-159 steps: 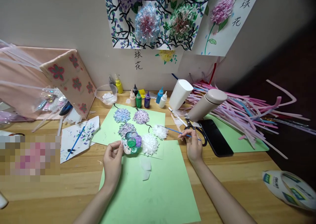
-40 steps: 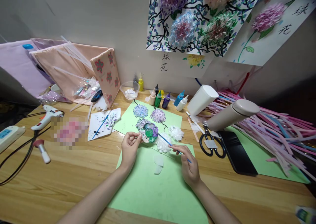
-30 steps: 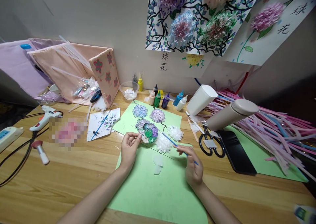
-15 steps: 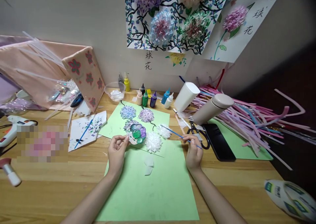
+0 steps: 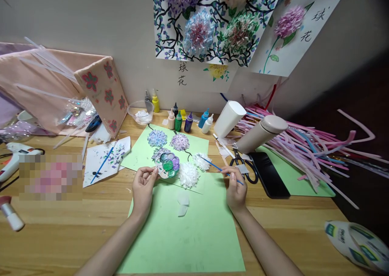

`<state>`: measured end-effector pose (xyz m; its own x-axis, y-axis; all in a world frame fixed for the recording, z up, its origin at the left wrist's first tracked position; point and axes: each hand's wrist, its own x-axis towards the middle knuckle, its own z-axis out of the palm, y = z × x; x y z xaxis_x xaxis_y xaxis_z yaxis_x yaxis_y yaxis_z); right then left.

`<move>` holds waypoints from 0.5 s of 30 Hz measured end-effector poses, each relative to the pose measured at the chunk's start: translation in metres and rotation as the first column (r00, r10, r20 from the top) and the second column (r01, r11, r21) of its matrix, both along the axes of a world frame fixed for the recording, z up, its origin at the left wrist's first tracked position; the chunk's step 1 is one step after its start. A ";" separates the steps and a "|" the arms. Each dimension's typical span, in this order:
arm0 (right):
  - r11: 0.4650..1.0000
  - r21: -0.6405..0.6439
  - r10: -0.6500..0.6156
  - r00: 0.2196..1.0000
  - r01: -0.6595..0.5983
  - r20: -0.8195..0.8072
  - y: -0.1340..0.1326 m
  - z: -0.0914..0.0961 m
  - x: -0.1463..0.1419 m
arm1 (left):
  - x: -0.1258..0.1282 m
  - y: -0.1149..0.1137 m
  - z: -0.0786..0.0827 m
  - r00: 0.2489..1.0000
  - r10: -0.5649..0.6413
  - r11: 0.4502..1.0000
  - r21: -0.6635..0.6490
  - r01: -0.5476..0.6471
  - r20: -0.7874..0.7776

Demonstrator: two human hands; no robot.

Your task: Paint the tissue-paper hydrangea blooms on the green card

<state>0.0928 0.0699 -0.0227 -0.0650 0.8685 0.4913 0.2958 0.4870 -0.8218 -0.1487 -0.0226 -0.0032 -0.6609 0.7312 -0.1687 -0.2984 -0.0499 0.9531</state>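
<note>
Between thumb and fingers, my left hand [image 5: 144, 189] pinches the rim of a small round paint palette [image 5: 168, 165] with green and purple paint in its wells. My right hand [image 5: 236, 190] grips a thin blue paintbrush [image 5: 214, 165], whose tip points left over a small white paper flower [image 5: 201, 161]. Below the palette's right side lies a larger white paper flower [image 5: 189, 175]. Behind it are a blue-tinted flower [image 5: 157, 138] and a lilac one [image 5: 179, 142]; another purple flower is partly hidden by the palette. A large green sheet [image 5: 185, 239] spreads beneath both forearms.
Several paint bottles [image 5: 188, 123] stand at the back near a clear bowl [image 5: 140, 113]. Scissors [image 5: 253, 173], a phone [image 5: 270, 174] and a tumbler [image 5: 261, 134] are at right. A paint-smeared paper [image 5: 106, 162] and a glue gun [image 5: 18, 158] lie left.
My right hand with the paintbrush has shifted slightly left. My left hand and the palette have barely moved.
</note>
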 end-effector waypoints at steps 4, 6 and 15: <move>1.000 0.005 0.014 0.999 -0.015 0.037 0.000 -0.001 0.000 | 0.000 0.000 -0.001 1.000 0.002 1.000 0.008 -0.002 -0.007; 1.000 0.012 0.013 0.999 -0.014 0.038 0.000 -0.001 0.000 | 0.000 0.000 -0.002 1.000 0.003 1.000 0.005 -0.003 -0.011; 0.998 0.055 0.023 1.000 -0.023 0.004 -0.001 -0.001 0.001 | 0.000 0.000 -0.001 1.000 0.006 1.000 0.003 -0.006 -0.006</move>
